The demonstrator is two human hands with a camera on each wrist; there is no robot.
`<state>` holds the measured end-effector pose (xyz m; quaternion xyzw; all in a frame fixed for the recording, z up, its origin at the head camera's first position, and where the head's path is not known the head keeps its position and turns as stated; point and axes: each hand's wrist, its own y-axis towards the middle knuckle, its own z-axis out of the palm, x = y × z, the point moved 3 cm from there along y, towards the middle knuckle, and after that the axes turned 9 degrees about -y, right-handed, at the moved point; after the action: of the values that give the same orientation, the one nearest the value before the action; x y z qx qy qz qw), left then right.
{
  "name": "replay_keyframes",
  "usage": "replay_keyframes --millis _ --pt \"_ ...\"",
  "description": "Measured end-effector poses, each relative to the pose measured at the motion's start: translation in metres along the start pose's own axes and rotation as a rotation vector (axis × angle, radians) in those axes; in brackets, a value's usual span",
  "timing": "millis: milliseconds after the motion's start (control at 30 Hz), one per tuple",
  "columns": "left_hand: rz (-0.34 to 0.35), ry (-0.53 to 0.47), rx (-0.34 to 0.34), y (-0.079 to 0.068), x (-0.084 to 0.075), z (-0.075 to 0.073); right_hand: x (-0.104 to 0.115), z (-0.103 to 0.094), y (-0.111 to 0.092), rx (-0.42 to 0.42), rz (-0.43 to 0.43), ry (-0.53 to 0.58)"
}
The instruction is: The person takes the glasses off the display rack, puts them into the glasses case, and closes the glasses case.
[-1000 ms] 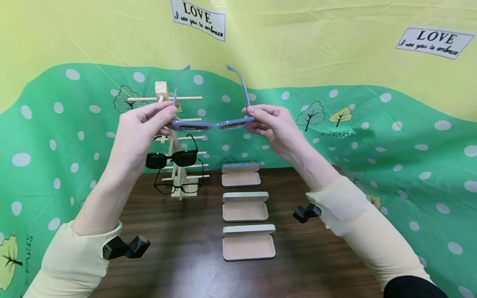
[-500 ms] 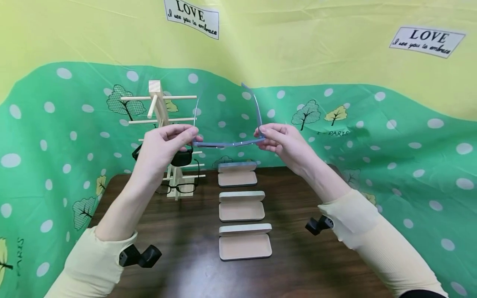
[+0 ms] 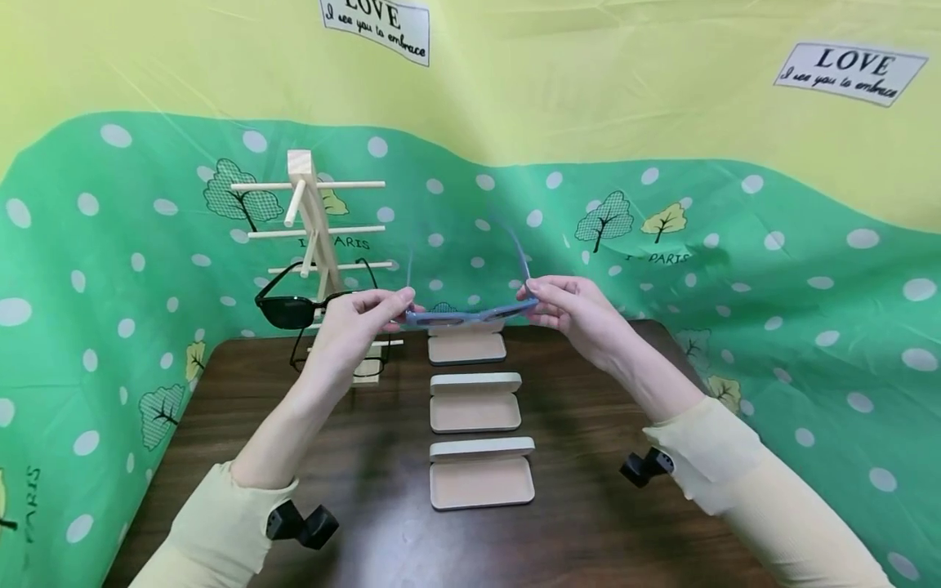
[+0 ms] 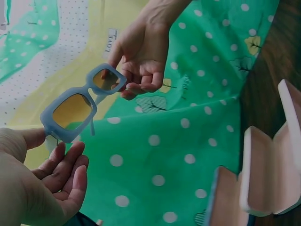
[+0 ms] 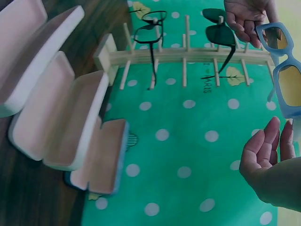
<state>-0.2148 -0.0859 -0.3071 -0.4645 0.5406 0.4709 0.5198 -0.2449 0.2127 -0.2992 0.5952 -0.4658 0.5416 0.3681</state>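
Note:
A pair of light blue sunglasses with amber lenses is held in the air between both hands, its temples unfolded and pointing away in the head view. My left hand pinches the left end of the frame between thumb and fingers. At the other end my right hand pinches near the right hinge. In the head view the sunglasses overlap the farthest of three eyeglass cases, each lying with its lid raised. The middle case and the nearest case show pale linings.
Left of the cases stands a wooden peg rack. Black sunglasses and, lower down, thin black-framed glasses hang on it. The dark wooden table ends at a green and yellow printed cloth.
Both hands have moved down and to the right with the blue sunglasses, away from the rack's upper pegs and toward the farthest case. The cases have stayed put.

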Motion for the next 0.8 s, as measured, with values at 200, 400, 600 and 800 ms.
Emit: replay_keyframes --millis 200,400,600,800 --pt "-0.022 -0.041 0.006 0.003 0.016 0.007 -0.018 -0.003 -0.002 0.037 0.014 -0.004" --pt "-0.061 -0.080 0.003 0.003 0.029 0.012 -0.034 -0.004 -0.002 0.066 0.031 -0.045" --pt "-0.075 -0.151 0.002 0.004 0.042 0.016 -0.045 -0.003 -0.002 0.080 0.057 -0.134" --pt "-0.091 -0.202 -0.007 0.004 0.055 0.020 -0.057 -0.002 -0.002 0.080 0.078 -0.182"
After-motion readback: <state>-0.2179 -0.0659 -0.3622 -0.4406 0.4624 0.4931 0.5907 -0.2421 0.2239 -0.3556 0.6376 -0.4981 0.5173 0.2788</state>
